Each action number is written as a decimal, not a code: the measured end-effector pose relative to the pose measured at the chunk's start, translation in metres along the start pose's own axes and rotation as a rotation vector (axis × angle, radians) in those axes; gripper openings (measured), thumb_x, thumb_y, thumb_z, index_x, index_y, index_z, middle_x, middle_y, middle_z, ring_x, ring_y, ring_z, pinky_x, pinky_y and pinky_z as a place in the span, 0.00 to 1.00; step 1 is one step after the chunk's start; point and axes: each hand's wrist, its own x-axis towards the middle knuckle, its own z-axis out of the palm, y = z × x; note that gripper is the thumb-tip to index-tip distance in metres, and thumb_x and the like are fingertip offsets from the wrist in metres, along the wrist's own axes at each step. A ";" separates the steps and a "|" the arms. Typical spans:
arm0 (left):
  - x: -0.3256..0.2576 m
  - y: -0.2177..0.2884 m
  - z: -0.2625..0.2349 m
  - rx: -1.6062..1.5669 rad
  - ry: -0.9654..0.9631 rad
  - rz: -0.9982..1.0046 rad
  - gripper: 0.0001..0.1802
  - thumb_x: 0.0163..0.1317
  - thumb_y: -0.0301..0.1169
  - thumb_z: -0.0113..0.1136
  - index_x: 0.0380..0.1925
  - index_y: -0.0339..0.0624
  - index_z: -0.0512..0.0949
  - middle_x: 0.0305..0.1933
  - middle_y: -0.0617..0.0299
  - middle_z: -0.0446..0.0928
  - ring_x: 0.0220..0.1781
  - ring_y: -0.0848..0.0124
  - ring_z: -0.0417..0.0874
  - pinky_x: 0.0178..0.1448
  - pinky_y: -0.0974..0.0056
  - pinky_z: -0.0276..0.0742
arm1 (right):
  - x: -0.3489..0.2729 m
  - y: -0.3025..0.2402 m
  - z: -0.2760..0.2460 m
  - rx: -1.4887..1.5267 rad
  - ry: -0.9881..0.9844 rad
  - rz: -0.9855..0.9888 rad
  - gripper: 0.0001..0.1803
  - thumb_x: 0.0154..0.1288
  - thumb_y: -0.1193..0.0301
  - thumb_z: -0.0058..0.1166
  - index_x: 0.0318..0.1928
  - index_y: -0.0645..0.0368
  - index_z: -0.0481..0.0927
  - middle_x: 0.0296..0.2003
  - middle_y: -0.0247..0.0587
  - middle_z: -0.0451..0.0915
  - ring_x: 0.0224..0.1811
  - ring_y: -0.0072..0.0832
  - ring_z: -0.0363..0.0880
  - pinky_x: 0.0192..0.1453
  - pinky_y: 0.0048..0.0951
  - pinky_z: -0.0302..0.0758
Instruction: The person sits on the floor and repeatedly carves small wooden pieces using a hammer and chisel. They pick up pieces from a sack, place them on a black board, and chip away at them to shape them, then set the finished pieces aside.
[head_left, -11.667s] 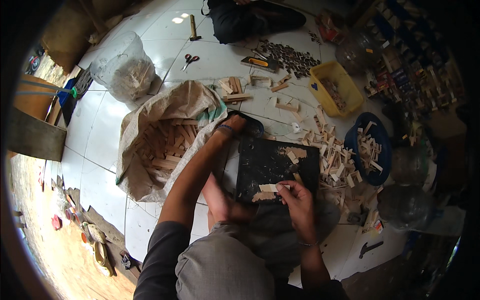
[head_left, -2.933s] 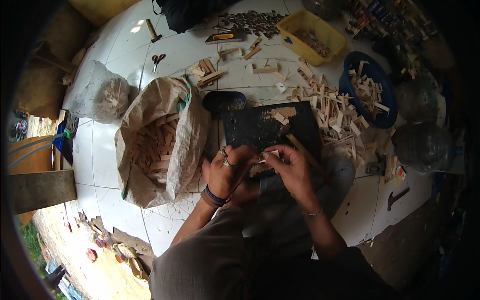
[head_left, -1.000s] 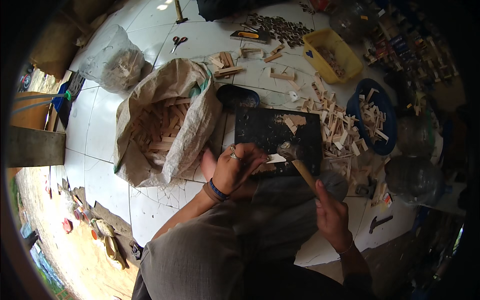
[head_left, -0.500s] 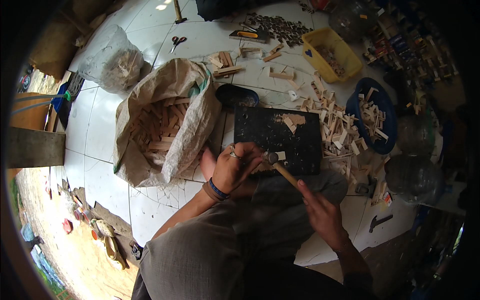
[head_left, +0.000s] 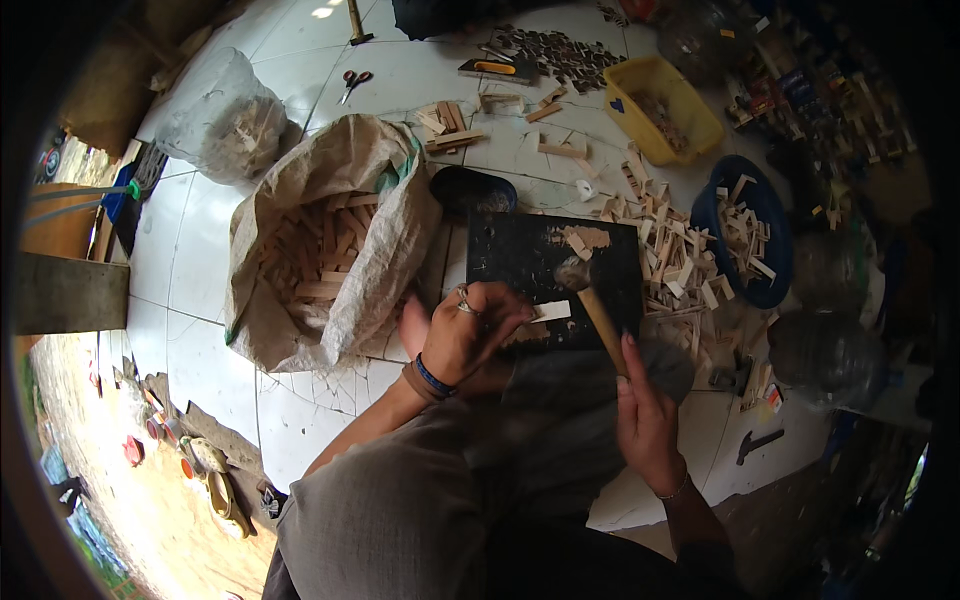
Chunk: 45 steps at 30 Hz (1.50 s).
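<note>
My right hand is closed round the wooden handle of a hammer. The hammer's metal head is raised over the black board, apart from the wood below it. With the fingers of my left hand I pinch a small pale wood strip at its left end, low over the board's near part. Whether a nail is in the strip is too small to tell. A loose wood piece and a worn tan patch lie at the board's far side.
Left of the board stands a woven sack full of wood strips. Small wood frames are heaped at the right, beside a blue basin and a yellow tub. A second hammer lies on the tiles, scissors farther off.
The hammer head has lifted away from the wood strip, up and to the right. My right hand has shifted slightly right with it, while my left hand stays in nearly the same place.
</note>
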 end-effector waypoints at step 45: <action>-0.005 -0.009 0.016 -0.283 -0.017 -0.220 0.22 0.55 0.29 0.79 0.50 0.36 0.84 0.50 0.55 0.87 0.51 0.62 0.88 0.56 0.61 0.82 | 0.075 0.005 0.072 0.321 0.052 0.492 0.22 0.74 0.55 0.63 0.39 0.66 0.83 0.27 0.39 0.82 0.29 0.21 0.76 0.35 0.29 0.74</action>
